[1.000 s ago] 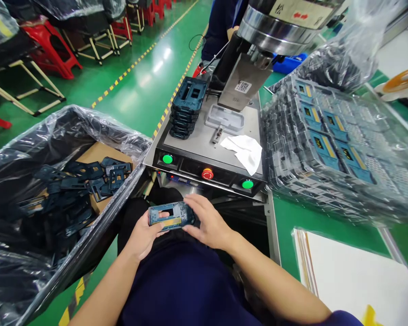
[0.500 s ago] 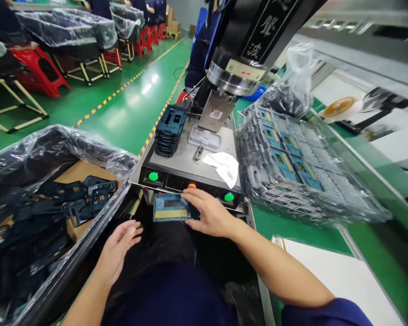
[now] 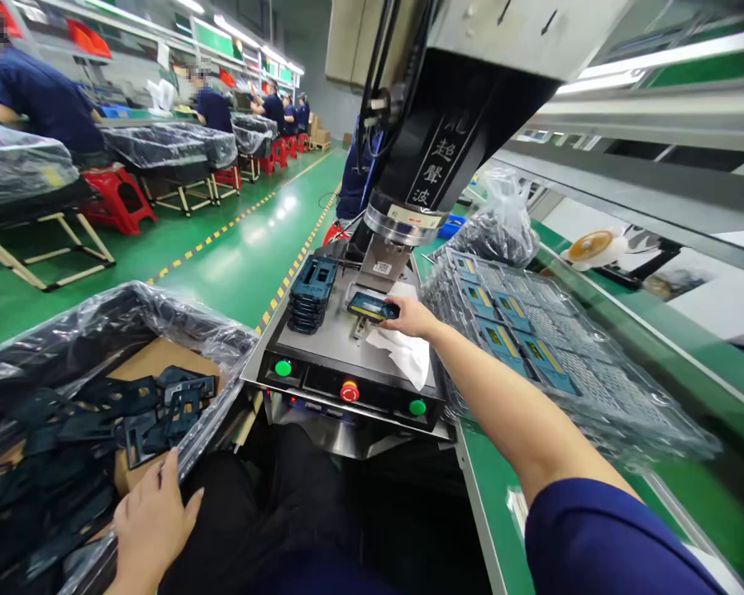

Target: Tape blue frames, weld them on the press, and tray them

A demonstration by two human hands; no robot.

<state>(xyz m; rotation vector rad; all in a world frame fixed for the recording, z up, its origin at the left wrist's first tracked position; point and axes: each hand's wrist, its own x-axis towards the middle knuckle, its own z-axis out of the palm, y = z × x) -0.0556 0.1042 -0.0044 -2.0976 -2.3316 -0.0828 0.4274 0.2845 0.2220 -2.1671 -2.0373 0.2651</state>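
Note:
My right hand [image 3: 409,318] pinches the end of a dark teal plastic housing part [image 3: 370,306] with a yellow strip. The part is at the light-coloured fixture on the press table, below the metal press head [image 3: 383,263]; whether it is fully seated I cannot tell. Left of it stands a stack of similar dark plastic parts [image 3: 313,289]. Over the near edge of the plastic-lined bin [image 3: 211,405], my left hand [image 3: 152,521] lies with fingers stretched and thumb apart, holding nothing. Loose dark parts [image 3: 93,430] fill much of that bin.
A green button [image 3: 283,368], a red stop button [image 3: 350,391] and another green button [image 3: 417,407] line the machine's front. White cloth [image 3: 406,355] lies on the press table. Clear trays [image 3: 533,330] with teal parts are stacked at right. People sit along benches at far left.
My right hand has carried the housing part forward from before the machine's front to below the press head. My left hand has moved down and left onto the bin's edge. The view has tilted up.

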